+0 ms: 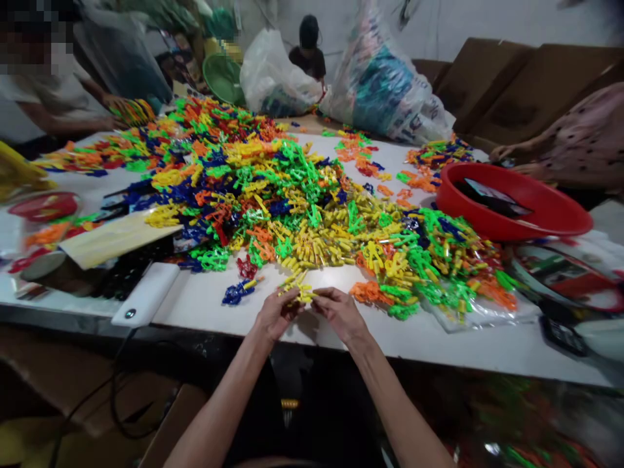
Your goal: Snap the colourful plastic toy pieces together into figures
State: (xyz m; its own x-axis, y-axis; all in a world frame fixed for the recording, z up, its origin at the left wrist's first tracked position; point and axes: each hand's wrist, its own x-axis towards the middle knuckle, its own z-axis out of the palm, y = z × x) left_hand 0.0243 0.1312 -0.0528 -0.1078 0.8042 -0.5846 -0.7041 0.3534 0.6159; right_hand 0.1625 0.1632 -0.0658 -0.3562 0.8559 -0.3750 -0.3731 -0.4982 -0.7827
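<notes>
Close to the table's front edge, my left hand [275, 317] and my right hand [341, 316] come together around a small yellow plastic toy piece [305, 294]. The fingers of both hands are pinched on it from either side, and its exact shape is too small to make out. Just beyond lies a large heap of small plastic pieces [316, 240] in yellow, green, orange, blue and red. A blue piece [236, 292] lies apart to the left of my hands. Orange pieces [370, 292] lie to the right.
At right stand a red basin [517, 224] and a clear plastic bag [480, 315]. A white power bank-like device [149, 296] and a pale board [119, 239] lie left. Large filled bags [385, 84] stand at the back. Other people sit around the table [205, 302].
</notes>
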